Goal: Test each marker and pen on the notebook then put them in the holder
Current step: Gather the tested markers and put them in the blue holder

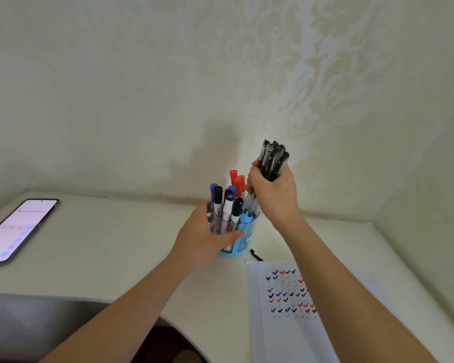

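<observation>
While the holder [243,244] is clasped by the left hand [205,242], a pen bundle [273,158] is clenched in the right hand [275,197] just above it; stowing stage probably, so lowering and release are needed.

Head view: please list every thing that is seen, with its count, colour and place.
holder: one, clear blue, table centre
markers: about seven, blue, black and red caps, standing in holder
pens: a bundle, count unclear, black caps, held over holder
notebook: one, white with coloured ticks, table right
small item: one, black, between holder and notebook
phone: one, dark, screen lit, table left
table: one, white
left hand: grips holder
right hand: grips pens
</observation>
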